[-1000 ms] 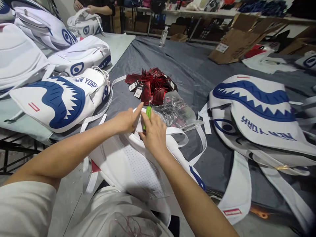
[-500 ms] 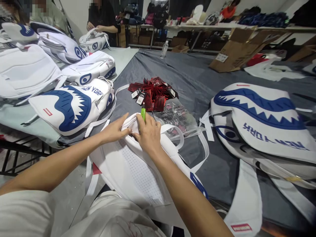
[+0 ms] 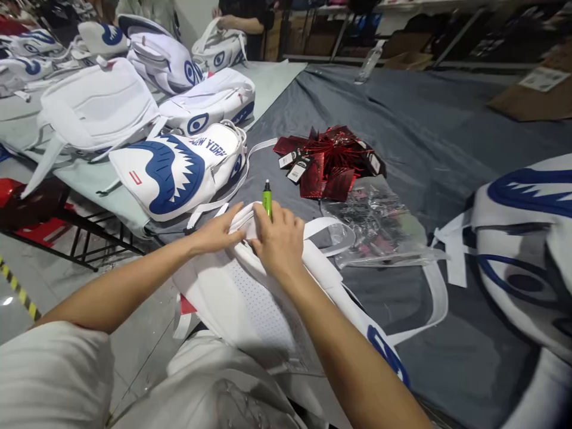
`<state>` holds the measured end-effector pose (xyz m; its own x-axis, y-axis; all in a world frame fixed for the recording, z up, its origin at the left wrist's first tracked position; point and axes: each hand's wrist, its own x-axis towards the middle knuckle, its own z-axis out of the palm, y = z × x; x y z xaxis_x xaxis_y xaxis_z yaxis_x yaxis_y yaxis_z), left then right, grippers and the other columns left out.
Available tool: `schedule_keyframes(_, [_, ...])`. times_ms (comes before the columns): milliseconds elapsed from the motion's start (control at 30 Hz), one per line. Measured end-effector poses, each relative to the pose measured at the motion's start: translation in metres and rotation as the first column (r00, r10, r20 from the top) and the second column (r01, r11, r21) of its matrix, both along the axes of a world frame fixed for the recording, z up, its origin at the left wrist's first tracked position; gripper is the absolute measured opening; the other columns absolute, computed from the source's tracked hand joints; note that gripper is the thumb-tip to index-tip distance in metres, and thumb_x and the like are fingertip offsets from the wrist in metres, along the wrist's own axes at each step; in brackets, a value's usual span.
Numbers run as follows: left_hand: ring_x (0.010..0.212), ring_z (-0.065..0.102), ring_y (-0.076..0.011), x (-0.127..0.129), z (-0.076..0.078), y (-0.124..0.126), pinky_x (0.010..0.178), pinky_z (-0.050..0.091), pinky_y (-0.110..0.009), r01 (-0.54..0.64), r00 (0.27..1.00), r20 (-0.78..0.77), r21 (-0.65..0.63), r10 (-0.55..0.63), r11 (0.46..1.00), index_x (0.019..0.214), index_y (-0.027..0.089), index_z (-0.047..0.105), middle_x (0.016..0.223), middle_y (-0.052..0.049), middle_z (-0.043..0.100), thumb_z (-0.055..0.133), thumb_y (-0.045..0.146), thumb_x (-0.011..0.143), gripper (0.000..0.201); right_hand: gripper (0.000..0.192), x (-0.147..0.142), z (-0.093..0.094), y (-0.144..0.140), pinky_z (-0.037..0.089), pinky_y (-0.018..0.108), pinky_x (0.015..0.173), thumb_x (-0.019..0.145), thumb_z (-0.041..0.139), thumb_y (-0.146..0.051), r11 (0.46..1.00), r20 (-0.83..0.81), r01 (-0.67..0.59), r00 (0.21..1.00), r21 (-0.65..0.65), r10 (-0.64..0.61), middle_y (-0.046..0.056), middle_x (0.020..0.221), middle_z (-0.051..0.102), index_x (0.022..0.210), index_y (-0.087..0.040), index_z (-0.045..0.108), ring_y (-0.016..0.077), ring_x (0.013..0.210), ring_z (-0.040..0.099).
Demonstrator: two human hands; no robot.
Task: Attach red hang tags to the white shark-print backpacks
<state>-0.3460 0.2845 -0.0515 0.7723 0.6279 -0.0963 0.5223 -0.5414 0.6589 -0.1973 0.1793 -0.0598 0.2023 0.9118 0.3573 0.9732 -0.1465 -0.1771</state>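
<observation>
White backpack (image 3: 250,298), back panel up, lies at the near edge of the counter (image 3: 402,107), its lower end hanging off toward the person's lap; perforated mesh back, white shoulder straps trailing to the right, a blue printed patch on the side.

Left hand (image 3: 217,233): fingers closed in a pinch on the top handle loop of the backpack, holding the webbing taut.

Right hand (image 3: 279,241): curled shut around a green lighter (image 3: 267,199), which stands upright out of the fist with its dark tip uppermost; the fingertips also press on the same loop, touching the left hand's fingers. No flame is visible.

Step in hand, as judged: finishing work at the handle, likely locating a loose thread end or seam while the lighter is held ready. The next move would call for a steady pinch from the left hand and a brief, careful pass of the lighter tip close to the webbing, without marking the white fabric.

Just beyond the hands:
- Pile of red hang tags (image 3: 328,161) with black and white labels, on the grey cloth.
- Clear plastic bag (image 3: 375,226) of small parts, just right of the handle, touching the strap.
- Finished shark-mouth backpack (image 3: 179,170) lettered "NEW YORK", to the left.
- Further white backpacks (image 3: 98,107) stacked behind it.
- Another shark-print backpack (image 3: 527,238), at the right edge.

Far end: a co-worker's hands (image 3: 223,21) on a backpack; a clear water bottle (image 3: 369,62); flattened cardboard (image 3: 531,95).
</observation>
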Motion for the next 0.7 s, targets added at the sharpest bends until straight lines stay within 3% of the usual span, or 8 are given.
schedule_keyframes(67, [0.125, 0.058, -0.0299, 0.008, -0.004, 0.006, 0.108, 0.044, -0.045, -0.033, 0.999, -0.031, 0.015, 0.033, 0.999, 0.155, 0.021, 0.031, 0.146, -0.009, 0.055, 0.051, 0.037, 0.086, 0.074, 0.069, 0.005, -0.004, 0.005, 0.037, 0.043, 0.089, 0.081, 0.078, -0.033, 1.0, -0.007, 0.014, 1.0, -0.012, -0.014, 0.014, 0.144, 0.052, 0.143, -0.024, 0.047, 0.0319, 0.115, 0.049])
schedule_keyframes(133, [0.115, 0.064, -0.0297, 0.012, -0.004, 0.006, 0.103, 0.048, -0.046, -0.074, 0.996, -0.046, 0.025, 0.075, 0.997, 0.155, 0.022, 0.03, 0.141, -0.009, 0.059, 0.05, 0.037, 0.087, 0.073, 0.069, 0.007, -0.005, 0.006, 0.037, 0.043, 0.089, 0.081, 0.077, -0.032, 1.0, -0.002, 0.018, 1.0, -0.022, -0.018, 0.013, 0.145, 0.051, 0.143, -0.025, 0.047, 0.0316, 0.115, 0.049])
schedule_keyframes(200, [0.126, 0.058, -0.0317, 0.012, -0.002, 0.004, 0.109, 0.044, -0.047, -0.057, 0.997, -0.047, 0.011, 0.058, 0.998, 0.159, 0.018, 0.02, 0.154, -0.013, 0.046, 0.055, 0.043, 0.085, 0.085, 0.07, 0.008, -0.005, 0.005, 0.037, 0.043, 0.089, 0.081, 0.077, -0.032, 0.999, 0.003, 0.019, 1.0, -0.03, -0.019, 0.013, 0.146, 0.05, 0.144, -0.025, 0.046, 0.0315, 0.116, 0.049])
schedule_keyframes(267, [0.145, 0.038, -0.0336, 0.012, 0.0, 0.005, 0.119, 0.034, -0.045, 0.007, 0.998, -0.056, 0.001, -0.007, 1.0, 0.16, 0.013, 0.01, 0.165, -0.017, 0.023, 0.063, 0.049, 0.08, 0.103, 0.072, 0.007, -0.005, 0.004, 0.037, 0.043, 0.09, 0.081, 0.077, -0.032, 0.999, 0.005, 0.023, 1.0, -0.036, -0.022, 0.013, 0.147, 0.049, 0.145, -0.025, 0.045, 0.0317, 0.117, 0.048])
schedule_keyframes(333, [0.152, 0.023, -0.0334, 0.014, 0.002, 0.008, 0.123, 0.026, -0.045, 0.052, 0.993, -0.102, -0.013, -0.054, 0.999, 0.159, 0.009, 0.006, 0.167, -0.018, 0.014, 0.069, 0.044, 0.074, 0.111, 0.073, 0.007, -0.004, 0.003, 0.036, 0.043, 0.091, 0.081, 0.077, -0.032, 0.999, 0.002, 0.025, 1.0, -0.042, -0.025, 0.013, 0.147, 0.048, 0.146, -0.025, 0.044, 0.0319, 0.118, 0.047])
schedule_keyframes(533, [0.127, 0.055, -0.0306, 0.023, 0.006, 0.01, 0.107, 0.047, -0.044, 0.036, 0.997, -0.062, -0.113, -0.043, 0.993, 0.157, 0.019, 0.021, 0.145, -0.011, 0.053, 0.062, 0.021, 0.068, 0.098, 0.072, 0.009, -0.005, 0.005, 0.036, 0.043, 0.09, 0.081, 0.076, -0.033, 0.999, -0.011, 0.01, 1.0, -0.049, -0.01, 0.014, 0.147, 0.048, 0.145, -0.025, 0.044, 0.0318, 0.117, 0.047])
schedule_keyframes(700, [0.115, 0.062, -0.0289, 0.026, 0.001, 0.009, 0.101, 0.051, -0.042, -0.016, 0.995, -0.1, -0.032, 0.013, 0.999, 0.155, 0.018, 0.028, 0.134, -0.01, 0.061, 0.063, 0.019, 0.066, 0.095, 0.07, 0.011, -0.009, 0.009, 0.036, 0.043, 0.089, 0.082, 0.075, -0.032, 0.998, -0.029, 0.025, 0.999, -0.059, -0.026, 0.013, 0.147, 0.048, 0.144, -0.026, 0.044, 0.0319, 0.116, 0.047])
